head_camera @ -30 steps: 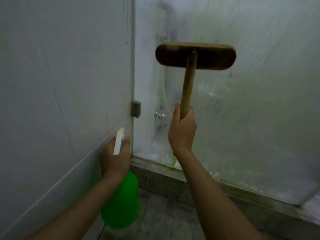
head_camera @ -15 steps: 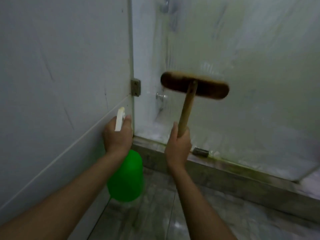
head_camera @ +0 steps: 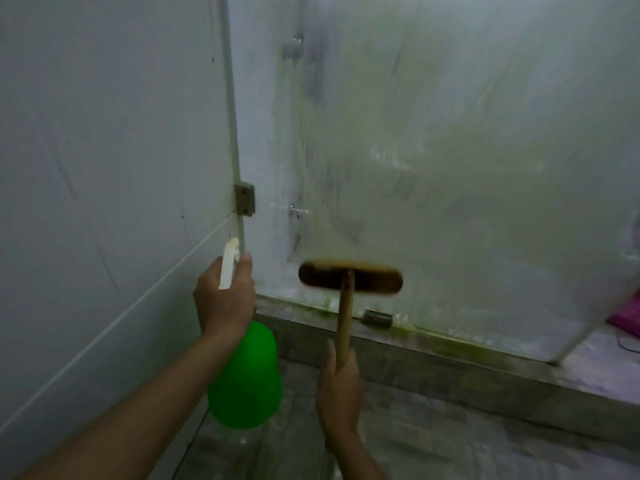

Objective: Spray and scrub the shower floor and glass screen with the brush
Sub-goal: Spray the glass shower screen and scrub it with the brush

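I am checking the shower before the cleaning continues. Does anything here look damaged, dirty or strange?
Nothing looks broken. The clear glass shower screen is cloudy with streaks, and a yellow-green stain runs along its bottom edge on the grey stone kerb. A pink object lies behind the glass at the right; I cannot tell what it is.

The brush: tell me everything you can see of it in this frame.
The brush has a long, dark brown wooden head with rounded ends, set crosswise on a lighter wooden handle like a T. The head is blurred, lying roughly level, low against the soapy glass screen just above the stone kerb. Its bristles are not visible. The right hand grips the handle's lower end; nothing else holds it.
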